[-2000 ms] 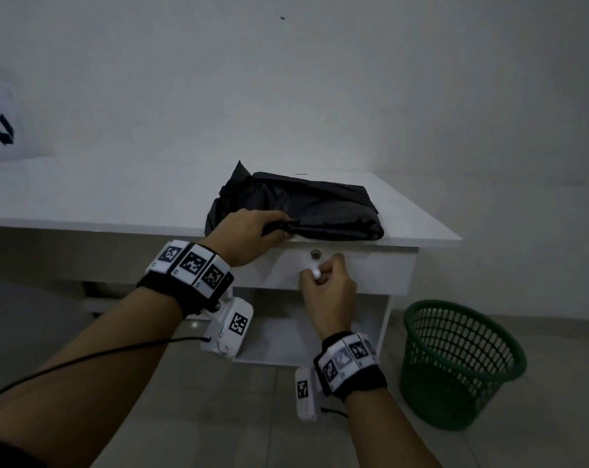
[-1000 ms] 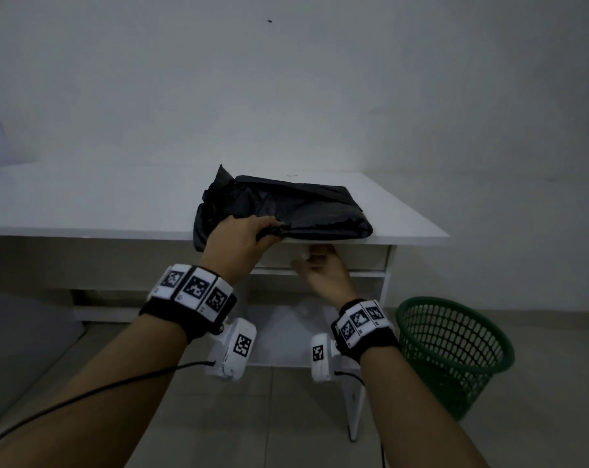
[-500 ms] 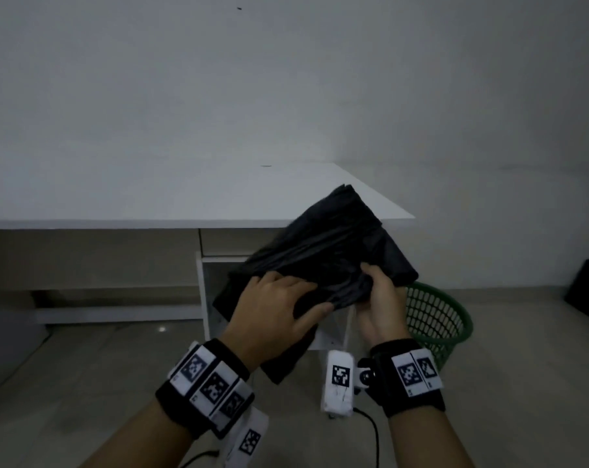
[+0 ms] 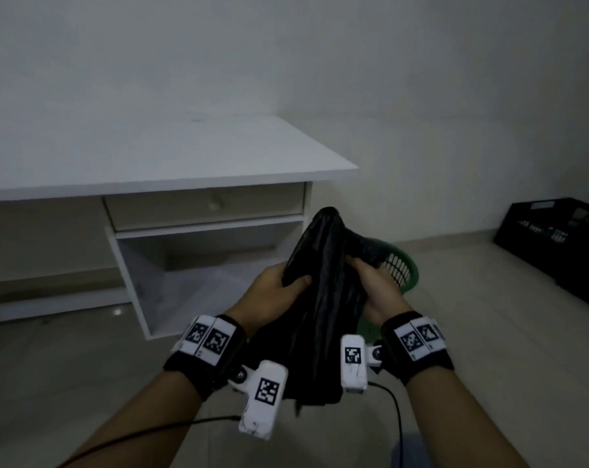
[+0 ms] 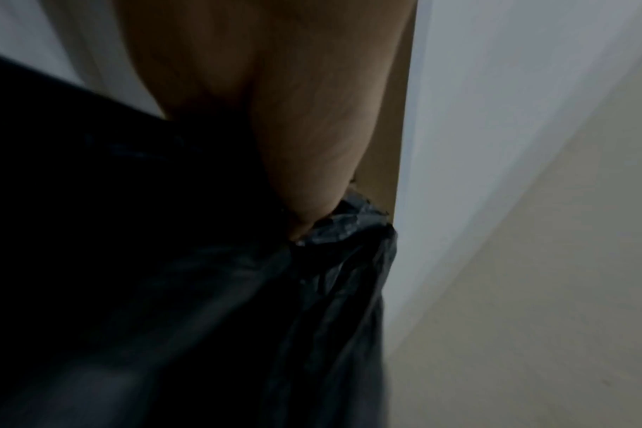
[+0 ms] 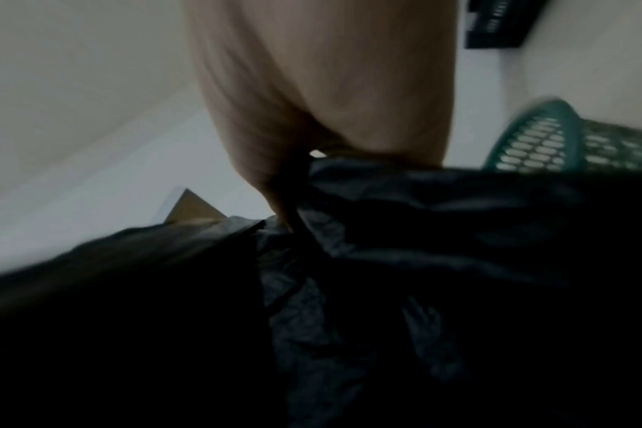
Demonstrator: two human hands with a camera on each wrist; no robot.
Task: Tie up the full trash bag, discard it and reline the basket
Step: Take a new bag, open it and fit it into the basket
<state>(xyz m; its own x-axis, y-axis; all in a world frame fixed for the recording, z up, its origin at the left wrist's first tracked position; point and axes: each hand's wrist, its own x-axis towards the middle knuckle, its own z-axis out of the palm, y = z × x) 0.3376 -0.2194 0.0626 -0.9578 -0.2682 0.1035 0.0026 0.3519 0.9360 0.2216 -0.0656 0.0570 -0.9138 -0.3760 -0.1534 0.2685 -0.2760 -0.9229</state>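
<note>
A folded black trash bag (image 4: 323, 298) hangs in the air in front of me, held by both hands. My left hand (image 4: 276, 295) grips its left side with the thumb pressed over the plastic. My right hand (image 4: 370, 282) grips the right side, fingers curled into the folds. In the left wrist view the bag (image 5: 202, 289) fills the lower left below my palm (image 5: 294, 130). The right wrist view shows the bag (image 6: 385, 275) under my hand (image 6: 330, 101). The green mesh basket (image 4: 402, 268) stands on the floor behind the bag, unlined and mostly hidden; its rim (image 6: 539, 130) shows at right.
A white desk (image 4: 151, 157) with a shut drawer (image 4: 205, 204) and an open shelf below stands at left against the wall. A black crate (image 4: 556, 238) sits on the floor at far right. Tiled floor stretches around the basket.
The bag was lifted off the desk, the right hand left the drawer and joined the left on the bag. Both hands now hold it lower and nearer the basket.
</note>
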